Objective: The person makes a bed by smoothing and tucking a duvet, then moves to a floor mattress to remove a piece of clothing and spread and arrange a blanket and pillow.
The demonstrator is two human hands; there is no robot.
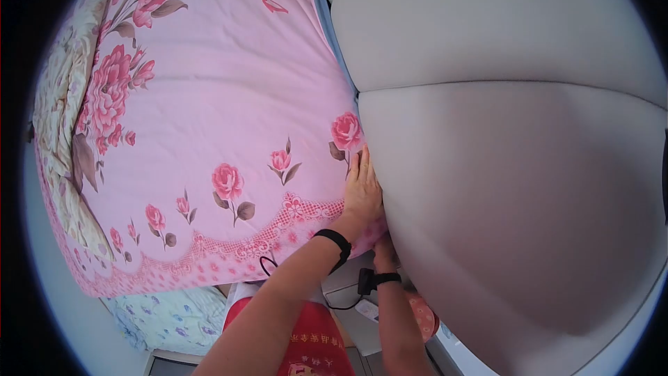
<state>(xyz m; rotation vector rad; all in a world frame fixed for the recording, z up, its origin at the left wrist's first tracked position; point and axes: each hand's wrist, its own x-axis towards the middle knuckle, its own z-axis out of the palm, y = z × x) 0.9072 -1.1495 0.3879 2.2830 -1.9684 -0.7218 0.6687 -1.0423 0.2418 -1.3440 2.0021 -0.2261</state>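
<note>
A pink bed sheet (209, 111) printed with roses and a lace-pattern border covers the mattress. My left hand (364, 188) lies on the sheet's corner with its fingers stretched out, right against the padded grey headboard (501, 188). Below it, my right hand (384, 251) is at the mattress side under the corner, close to the headboard. Its fingers are hidden by the sheet and mattress edge, so what it holds, if anything, cannot be seen. Each wrist wears a black band, and the right one carries a small black device (365, 281) with a cable.
Bunched cream patterned bedding (62, 118) runs along the bed's far left side. Pale blue floral fabric (170, 317) lies below the bed's near edge. A red garment (313, 341) shows beneath my arms. Between the bed and the headboard runs a narrow blue-grey strip (327, 21).
</note>
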